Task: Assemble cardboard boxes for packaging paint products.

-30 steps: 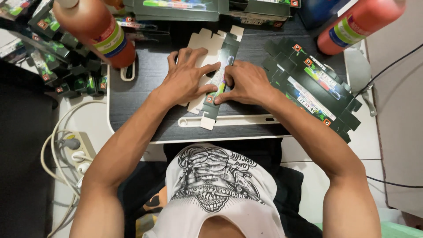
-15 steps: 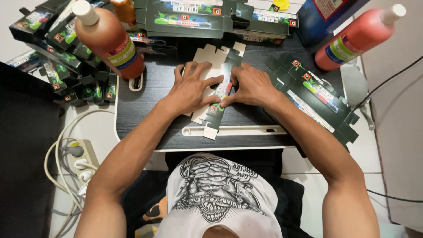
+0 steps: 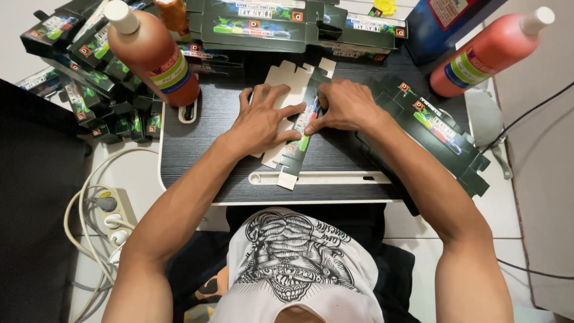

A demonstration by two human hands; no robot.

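Cardboard lies flat under both of your hands: an unfolded carton blank [image 3: 297, 128], dark and printed on one face, pale on the other, rests lengthwise at the middle of the dark lap desk [image 3: 203, 173]. Your left hand [image 3: 262, 119] is spread palm-down with its fingers fanned across the pale flaps, pressing them onto the desk. Your right hand [image 3: 347, 106] is curled, knuckles up, its fingertips pushing down along the printed panel just beside your left thumb; the two hands nearly touch over the fold line. Neither hand pinches or lifts anything; both press flat.

A pale slot strip [image 3: 320, 178] runs along the desk's near edge, just under the carton's lower flap. To your right, a stack of flat dark blanks [image 3: 430, 122] lies angled across the desk's corner. At the far edge sit long assembled dark boxes [image 3: 263, 24], and to your left a heap of smaller finished boxes [image 3: 78, 66] spills over the floor. An orange-red bottle with a white cap [image 3: 152, 51] lies tilted at the upper left, and a second red bottle [image 3: 487, 54] points away at the upper right. A white power strip [image 3: 113, 215] with cables rests on the floor by your left forearm.
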